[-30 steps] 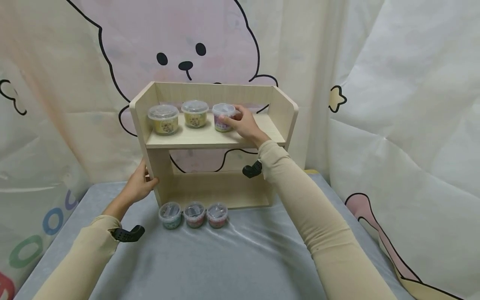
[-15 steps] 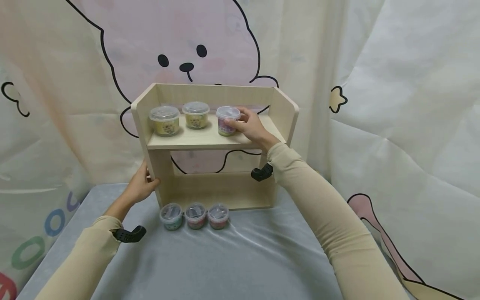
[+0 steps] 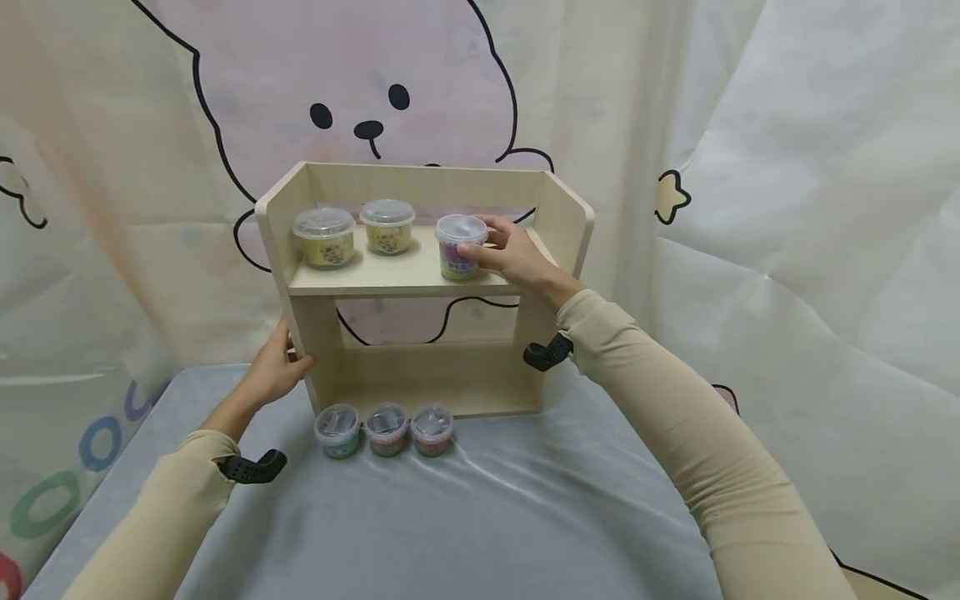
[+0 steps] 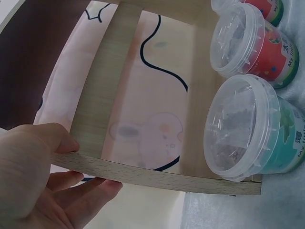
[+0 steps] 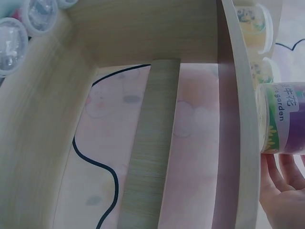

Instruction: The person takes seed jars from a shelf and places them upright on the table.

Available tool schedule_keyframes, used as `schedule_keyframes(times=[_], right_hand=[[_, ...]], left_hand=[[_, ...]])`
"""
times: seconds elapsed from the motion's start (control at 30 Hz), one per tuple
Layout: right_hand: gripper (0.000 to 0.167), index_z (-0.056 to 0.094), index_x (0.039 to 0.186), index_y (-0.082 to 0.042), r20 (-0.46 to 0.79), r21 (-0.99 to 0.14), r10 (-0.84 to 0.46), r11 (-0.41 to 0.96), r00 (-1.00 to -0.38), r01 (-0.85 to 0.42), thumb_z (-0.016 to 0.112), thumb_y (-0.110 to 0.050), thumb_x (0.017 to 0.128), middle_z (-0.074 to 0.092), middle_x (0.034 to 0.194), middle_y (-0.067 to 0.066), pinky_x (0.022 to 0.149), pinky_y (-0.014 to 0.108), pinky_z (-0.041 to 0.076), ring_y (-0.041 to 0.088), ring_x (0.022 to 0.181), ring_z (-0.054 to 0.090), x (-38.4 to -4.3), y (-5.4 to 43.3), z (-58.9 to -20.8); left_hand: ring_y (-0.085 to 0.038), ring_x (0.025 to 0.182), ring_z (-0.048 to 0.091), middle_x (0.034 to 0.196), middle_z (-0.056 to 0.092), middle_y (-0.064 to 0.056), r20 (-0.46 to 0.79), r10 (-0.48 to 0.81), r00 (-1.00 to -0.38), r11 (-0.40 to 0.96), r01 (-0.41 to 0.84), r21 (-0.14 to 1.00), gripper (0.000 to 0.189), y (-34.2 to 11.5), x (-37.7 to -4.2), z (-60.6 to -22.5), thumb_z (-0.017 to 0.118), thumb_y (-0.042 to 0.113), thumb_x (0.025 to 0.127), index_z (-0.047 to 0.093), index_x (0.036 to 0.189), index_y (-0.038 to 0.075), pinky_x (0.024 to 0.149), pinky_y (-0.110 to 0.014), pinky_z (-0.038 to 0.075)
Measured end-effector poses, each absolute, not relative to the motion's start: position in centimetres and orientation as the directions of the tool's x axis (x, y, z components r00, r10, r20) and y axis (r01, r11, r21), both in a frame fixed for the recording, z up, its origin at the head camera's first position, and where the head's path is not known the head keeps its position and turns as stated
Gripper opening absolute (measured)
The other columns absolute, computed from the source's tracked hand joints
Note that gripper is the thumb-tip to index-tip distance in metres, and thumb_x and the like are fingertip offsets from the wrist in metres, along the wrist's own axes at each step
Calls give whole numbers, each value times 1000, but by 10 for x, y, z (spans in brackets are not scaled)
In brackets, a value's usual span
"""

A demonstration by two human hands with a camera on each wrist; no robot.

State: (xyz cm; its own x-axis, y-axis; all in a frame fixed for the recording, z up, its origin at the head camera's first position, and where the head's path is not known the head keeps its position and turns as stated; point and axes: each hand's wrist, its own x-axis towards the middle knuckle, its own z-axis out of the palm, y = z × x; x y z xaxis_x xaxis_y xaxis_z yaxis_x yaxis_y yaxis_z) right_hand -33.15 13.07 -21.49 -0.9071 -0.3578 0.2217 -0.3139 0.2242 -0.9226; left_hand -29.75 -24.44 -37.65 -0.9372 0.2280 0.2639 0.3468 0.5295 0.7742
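Note:
On the upper board of a pale wooden shelf unit, my right hand holds a small purple tub with a clear lid, thumb at its front. The right wrist view has the tub's label beside the board's front edge, with fingers around its lower side as seen there. My left hand grips the unit's left side panel, thumb inside and fingers outside. Two yellow tubs with clear lids, one at the left and one further back, stand on the same board.
A teal tub and two red tubs stand in a row on the grey-blue tablecloth, in front of the lower shelf's left part. Printed cloth curtains hang behind and at both sides.
My right hand has moved the purple tub to the right and nearer the board's front edge, away from the yellow tubs. The left hand keeps its hold on the side panel.

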Motion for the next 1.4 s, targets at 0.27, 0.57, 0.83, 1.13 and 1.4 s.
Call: schedule_keyframes(times=[0.27,0.57,0.83,1.13,1.4], right_hand=[[62,40,152,-5,258,-900,-428,220,-866,-377,64,-8,95,54,144,22,106,39,53,25,127,58,-321,135,-213],[59,43,149,-4,289,-897,-487,165,-824,-411,62,-2,94,58,137,19,97,27,56,16,117,62,-302,136,-219],[61,39,152,-3,278,-907,-560,114,-780,-405,60,-3,94,53,143,22,106,33,52,20,126,58,-284,133,-229],[74,38,152,-3,273,-914,-586,90,-763,-396,74,-24,91,53,143,23,104,30,53,20,127,57,-276,141,-255],[64,38,152,-3,256,-910,-597,117,-760,-398,64,-4,93,55,140,24,97,27,55,17,121,59,-269,150,-279]], left_hand=[[-64,119,55,149,35,-40,282,219,-934,545,357,759,85,-250,-299,-371,51,-4,95,3,162,15,74,-45,59],[-64,122,52,151,33,-39,275,219,-936,533,351,770,87,-249,-298,-369,50,-4,95,1,163,18,78,-51,60],[-64,120,54,150,33,-39,282,222,-933,536,359,764,89,-250,-296,-373,50,-4,95,-1,163,19,76,-49,60],[-62,120,55,149,36,-39,292,233,-928,546,373,750,91,-247,-295,-377,51,-6,93,-1,163,20,86,-61,58],[-64,127,49,153,31,-38,288,238,-928,542,373,753,92,-247,-297,-383,51,-5,94,-3,164,22,94,-69,51]])
